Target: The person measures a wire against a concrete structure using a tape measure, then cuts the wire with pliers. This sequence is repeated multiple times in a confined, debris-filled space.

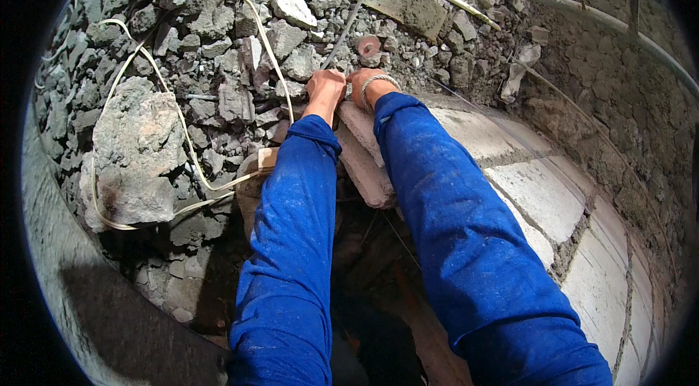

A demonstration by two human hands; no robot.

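Observation:
My left hand (325, 88) and my right hand (360, 85) are close together at the far edge of some brick slabs (362, 168), over grey rubble. Both look closed, with the fingertips turned down and away, so whatever they grip is hidden. A thin grey rod (355, 13) slants across the rubble, its near end meeting the top of my left hand; whether I hold it cannot be made out. Just beyond the right hand lies a reddish rounded piece (369, 50). A grey twisted band (380, 80) circles my right wrist, and blue sleeves cover both arms.
Broken stones (294, 9) spread ahead and left. A pale cable (191, 142) loops beside a large concrete chunk (135, 146). Pale mortared blocks (546, 197) curve away on the right. A dark hollow (364, 269) opens between my forearms. A pipe (561, 2) crosses the upper right.

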